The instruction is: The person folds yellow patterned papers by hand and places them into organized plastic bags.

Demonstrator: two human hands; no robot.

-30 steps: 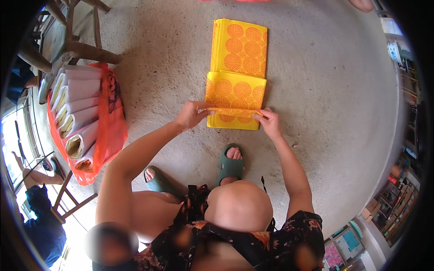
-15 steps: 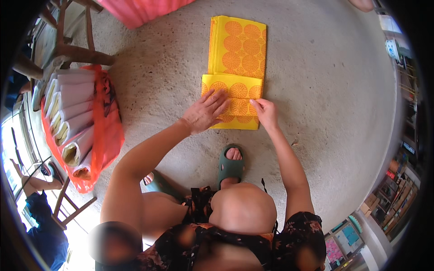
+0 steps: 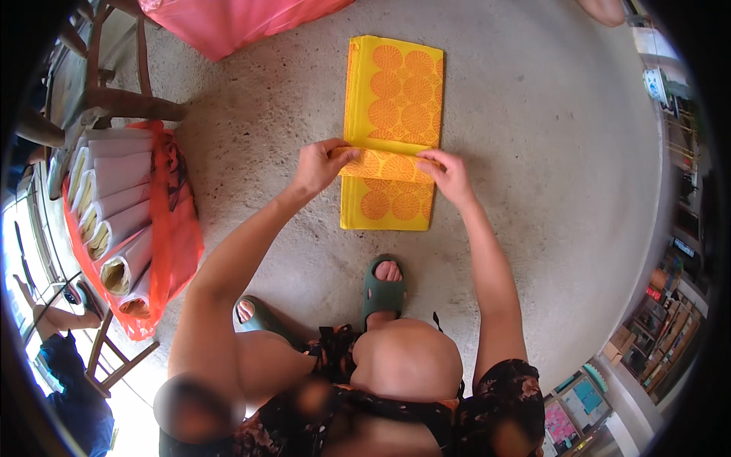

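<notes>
On the concrete floor in front of me lies a stack of yellow paper (image 3: 400,95) printed with orange round patterns. Across its lower half rests a yellow paper sheet (image 3: 378,164) folded into a narrow flat band. My left hand (image 3: 320,165) pinches the left end of this band between thumb and fingers. At the other end, the thumb and fingers of my right hand (image 3: 449,175) are closed on the band. Stack shows both above and below the folded sheet.
A red plastic bag (image 3: 171,221) with several white paper rolls stands at the left, beside a wooden chair (image 3: 129,99). Pink plastic (image 3: 244,23) lies at the top. My green sandals (image 3: 384,293) are below the stack. Another person's leg (image 3: 65,316) shows far left.
My left hand has gone from lying flat on the paper to pinching the left end. The sheet is now folded into a narrower band. The view has shifted slightly.
</notes>
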